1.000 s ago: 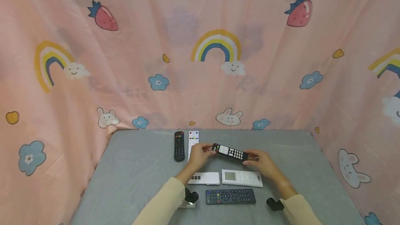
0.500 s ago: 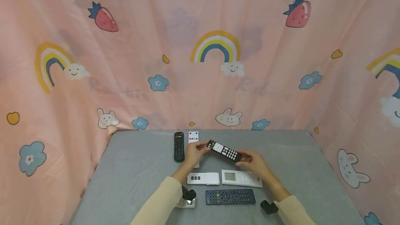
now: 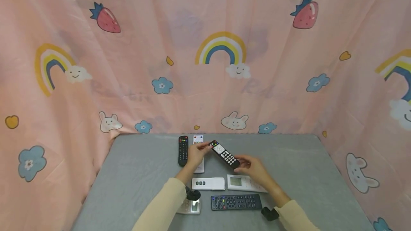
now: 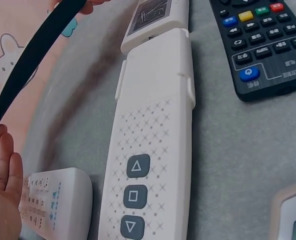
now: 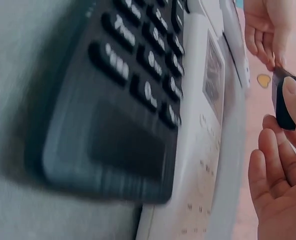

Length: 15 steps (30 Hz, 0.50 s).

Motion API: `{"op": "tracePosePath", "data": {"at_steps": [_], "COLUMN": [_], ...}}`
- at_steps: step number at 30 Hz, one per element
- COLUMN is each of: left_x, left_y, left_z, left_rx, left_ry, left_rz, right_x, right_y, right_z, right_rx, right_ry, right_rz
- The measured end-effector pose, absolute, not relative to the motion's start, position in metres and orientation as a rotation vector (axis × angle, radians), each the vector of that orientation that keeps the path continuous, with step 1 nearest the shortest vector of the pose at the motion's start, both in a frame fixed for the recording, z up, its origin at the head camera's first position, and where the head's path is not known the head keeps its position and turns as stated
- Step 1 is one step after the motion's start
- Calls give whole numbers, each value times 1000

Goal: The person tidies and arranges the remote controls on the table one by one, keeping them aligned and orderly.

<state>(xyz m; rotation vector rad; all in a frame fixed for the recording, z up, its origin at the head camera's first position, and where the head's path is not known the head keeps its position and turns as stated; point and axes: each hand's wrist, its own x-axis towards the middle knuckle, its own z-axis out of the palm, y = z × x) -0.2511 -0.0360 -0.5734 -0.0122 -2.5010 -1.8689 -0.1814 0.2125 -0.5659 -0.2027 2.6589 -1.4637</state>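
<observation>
Grey counter (image 3: 138, 181) spreads below. Above it, the right grip (image 3: 252, 168), the nearer one, pinches the near end of a black remote (image 3: 224, 154), whose long axis points from there between ten and eleven o'clock, to where the left grip (image 3: 196, 154) pinches its far tip. White keys (image 3: 230, 158) and a pale pad (image 3: 219, 149) mark its face.
</observation>
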Motion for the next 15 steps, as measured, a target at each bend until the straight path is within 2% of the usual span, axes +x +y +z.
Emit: {"op": "tracePosePath", "data": {"at_steps": [15], "left_x": [-266], "left_y": [-38], "left_z": [-572], "left_rx": [39], "left_ry": [-2540], "left_rz": [-1785], "right_x": [-184], "right_y": [176], "right_z": [-572], "right_rx": [-229], "right_ry": [2733], "right_rz": [-1528]}}
